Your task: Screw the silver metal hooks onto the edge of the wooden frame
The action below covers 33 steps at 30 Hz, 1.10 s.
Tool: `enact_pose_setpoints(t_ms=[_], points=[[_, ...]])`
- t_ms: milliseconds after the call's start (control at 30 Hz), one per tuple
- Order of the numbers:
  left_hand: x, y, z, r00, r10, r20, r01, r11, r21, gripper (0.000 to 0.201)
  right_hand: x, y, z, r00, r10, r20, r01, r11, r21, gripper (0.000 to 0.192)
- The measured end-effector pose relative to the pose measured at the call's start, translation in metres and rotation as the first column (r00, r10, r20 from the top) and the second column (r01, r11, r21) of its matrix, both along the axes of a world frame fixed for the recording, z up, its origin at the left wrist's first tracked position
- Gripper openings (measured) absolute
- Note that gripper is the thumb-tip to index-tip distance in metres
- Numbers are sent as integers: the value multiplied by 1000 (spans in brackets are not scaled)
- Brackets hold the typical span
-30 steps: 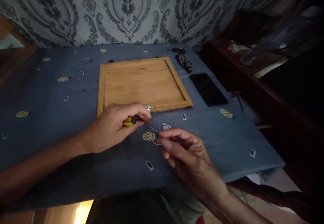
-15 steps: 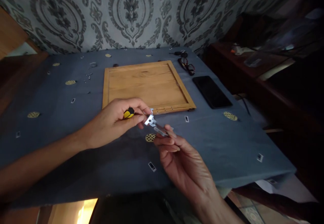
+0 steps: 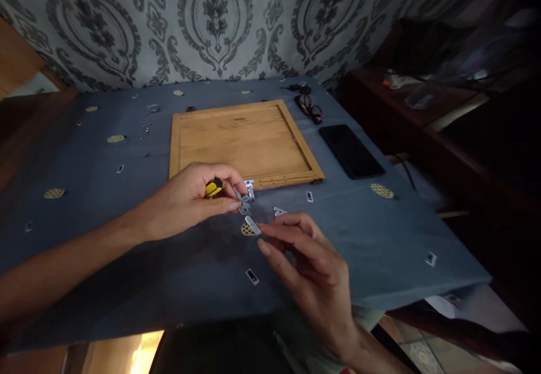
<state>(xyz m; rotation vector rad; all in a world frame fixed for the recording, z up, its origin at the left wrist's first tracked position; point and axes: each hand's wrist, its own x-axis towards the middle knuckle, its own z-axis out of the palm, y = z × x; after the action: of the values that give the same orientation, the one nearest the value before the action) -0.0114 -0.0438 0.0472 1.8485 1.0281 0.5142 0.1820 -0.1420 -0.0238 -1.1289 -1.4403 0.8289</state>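
- The left hand (image 3: pixel 190 199) is closed around a small screwdriver with a yellow and black handle (image 3: pixel 213 187), which is gripped between thumb and fingers just in front of the near edge of the wooden panel.
- A small silver metal hinge (image 3: pixel 246 194) is seen at the left fingertips, touching the near rim of the square light wooden panel with a raised frame (image 3: pixel 240 140); whether it is pinched or only touched cannot be told.
- The right hand (image 3: pixel 308 267) is held loosely open, fingers stretched toward the left, with a small flat silver metal piece (image 3: pixel 252 225) at its fingertips, just above a yellow dotted patch of the cloth.
- Another small silver metal bracket (image 3: pixel 279 212) lies on the blue patterned cloth of the tabletop (image 3: pixel 84 222), just beside the right fingers.
- A black smartphone (image 3: pixel 350 151) lies face up to the right of the panel.
- A pair of dark-framed glasses (image 3: pixel 311 109) rests at the far right corner of the panel.
- Small loose screws (image 3: pixel 146 128) are scattered on the far left of the cloth.
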Motion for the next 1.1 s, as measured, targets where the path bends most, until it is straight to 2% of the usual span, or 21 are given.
enact_pose_setpoints(t_ms=[67,167,267,400,533,633,733,800,867,967,1100], points=[[3,2,-2,1000,-14,13,15,1000,-28,11,4,2,2,992,0,129,-13,995,97,26],[7,6,-4,998,-42,42,44,998,-40,9,9,8,3,973,81,216,-111,986,128,30],[10,11,-5,996,-57,71,59,998,-37,7,14,14,3,971,105,213,-135,982,133,32],[13,19,-5,997,-54,60,55,998,-6,5,16,19,3,986,115,121,-129,985,113,38],[18,26,-2,997,-67,34,66,997,35,2,16,28,9,986,164,18,-164,985,45,24],[16,35,0,997,-31,-71,44,979,198,5,21,43,11,993,78,-92,-82,996,-41,15],[8,47,-6,967,71,-246,39,909,415,12,28,61,4,985,0,-174,-28,987,-157,12],[2,54,-16,934,117,-337,73,862,502,16,32,70,-4,984,-2,-181,-37,976,-216,13],[-3,59,-27,914,113,-390,120,842,526,19,34,76,-13,985,5,-175,-49,967,-251,15],[-6,62,-41,902,70,-426,172,847,503,23,34,79,-23,985,21,-170,-69,957,-282,15],[-7,61,-45,899,57,-435,197,834,516,25,31,80,-28,986,33,-163,-86,941,-329,17]])
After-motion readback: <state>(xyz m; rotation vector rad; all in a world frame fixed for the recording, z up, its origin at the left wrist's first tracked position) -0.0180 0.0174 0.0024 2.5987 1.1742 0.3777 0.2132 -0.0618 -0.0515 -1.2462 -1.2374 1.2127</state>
